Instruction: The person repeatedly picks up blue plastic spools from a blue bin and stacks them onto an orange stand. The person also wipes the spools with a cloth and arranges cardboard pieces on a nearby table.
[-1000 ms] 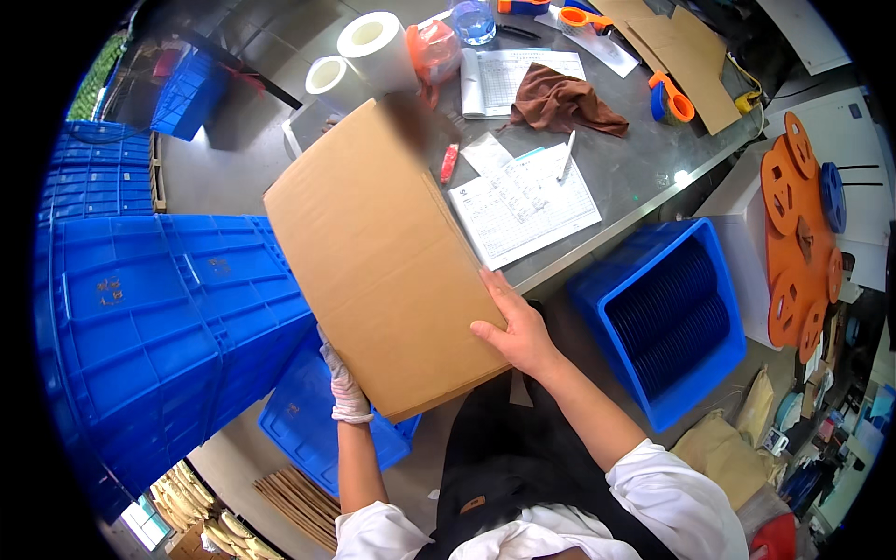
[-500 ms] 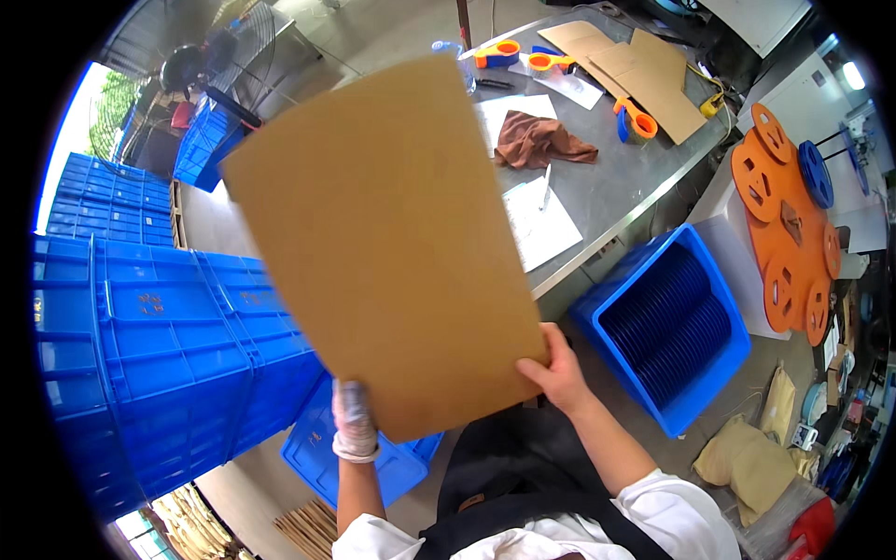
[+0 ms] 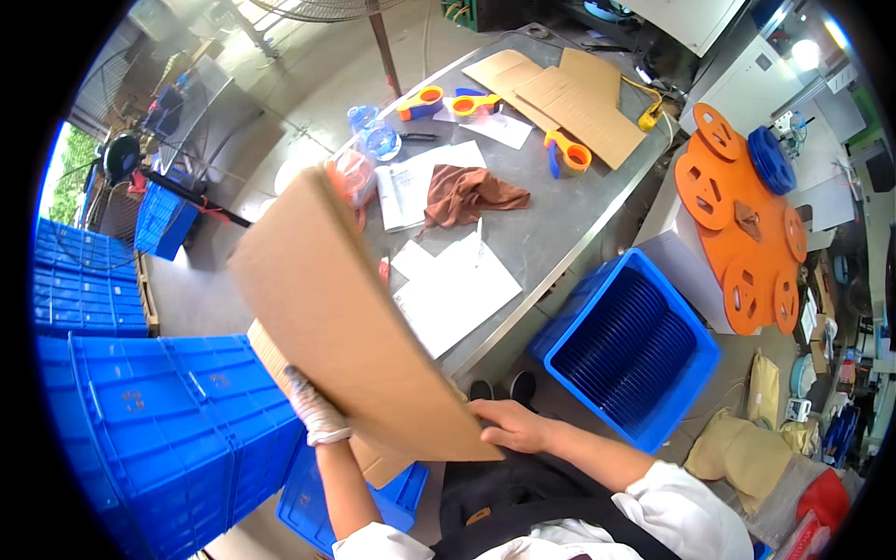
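Observation:
Between my hands is a folded cardboard box (image 3: 345,317), tilted, with its brown panels spread apart. My left hand (image 3: 315,406), in a whitish glove with grey fingertips, grips it at the lower left, between the large front panel and the panel behind. Part of that rear panel (image 3: 271,355) shows past the left edge. My bare right hand (image 3: 513,427) is closed on the box's lower right corner, thumb on the near side. Some fingertips of both hands are hidden by the cardboard.
A metal table (image 3: 569,210) bears papers, a brown cloth (image 3: 471,194), orange-and-blue tape dispensers and flat cardboard (image 3: 588,103). To the right stands a blue bin (image 3: 635,345) of dark discs, beside orange reels (image 3: 737,215). Blue crates (image 3: 159,411) are stacked left; a fan (image 3: 121,159) stands behind.
The cardboard has swung from nearly face-on to an oblique tilt, and its layers have come apart. It sits lower, and my right hand has moved down and left with it.

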The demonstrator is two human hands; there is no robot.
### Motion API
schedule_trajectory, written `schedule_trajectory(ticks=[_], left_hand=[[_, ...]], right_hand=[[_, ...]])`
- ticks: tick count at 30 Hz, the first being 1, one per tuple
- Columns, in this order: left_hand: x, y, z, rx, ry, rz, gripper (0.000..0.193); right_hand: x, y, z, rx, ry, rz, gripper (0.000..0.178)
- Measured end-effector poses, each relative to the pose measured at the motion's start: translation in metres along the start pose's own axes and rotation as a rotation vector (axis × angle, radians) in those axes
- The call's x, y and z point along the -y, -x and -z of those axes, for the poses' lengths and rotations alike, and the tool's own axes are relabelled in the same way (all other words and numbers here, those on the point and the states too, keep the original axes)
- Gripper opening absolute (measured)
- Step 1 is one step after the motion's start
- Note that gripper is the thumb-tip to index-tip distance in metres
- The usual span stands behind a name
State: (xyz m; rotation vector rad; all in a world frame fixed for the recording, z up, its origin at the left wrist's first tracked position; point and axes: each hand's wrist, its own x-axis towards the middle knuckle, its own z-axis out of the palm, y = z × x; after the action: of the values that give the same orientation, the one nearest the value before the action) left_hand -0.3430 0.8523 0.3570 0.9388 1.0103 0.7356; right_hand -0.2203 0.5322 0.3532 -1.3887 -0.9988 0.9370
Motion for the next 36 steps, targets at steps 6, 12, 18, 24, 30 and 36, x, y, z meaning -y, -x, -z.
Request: schedule_trajectory(ticks=[6, 12, 18, 24, 30, 36], left_hand=[[-0.016, -0.116, 0.058, -0.115, -0.146, 0.241, 0.064], [-0.014, -0.136, 0.057, -0.131, -1.349, 0.024, 0.07], [-0.004, -0.121, 0.032, -0.268, -1.42, -0.029, 0.054], [-0.005, -0.119, 0.023, -0.281, -1.459, -0.017, 0.054], [-0.001, -0.124, 0.016, -0.263, -1.487, 0.02, 0.058], [0.027, -0.125, 0.099, -0.328, -1.231, 0.052, 0.048]], right_hand=[[-0.049, -0.144, 0.045, -0.186, -0.243, -0.336, 0.032], [-0.145, -0.266, 0.069, -0.523, -0.434, -0.515, 0.022], [-0.238, -0.314, 0.094, -0.575, -0.397, -0.56, 0.016], [-0.246, -0.313, 0.175, -0.56, 0.264, -0.434, 0.018], [-0.257, -0.269, 0.328, -0.868, 0.675, -0.455, 0.02], [-0.253, -0.239, 0.481, -1.088, 0.996, -0.631, 0.034]])
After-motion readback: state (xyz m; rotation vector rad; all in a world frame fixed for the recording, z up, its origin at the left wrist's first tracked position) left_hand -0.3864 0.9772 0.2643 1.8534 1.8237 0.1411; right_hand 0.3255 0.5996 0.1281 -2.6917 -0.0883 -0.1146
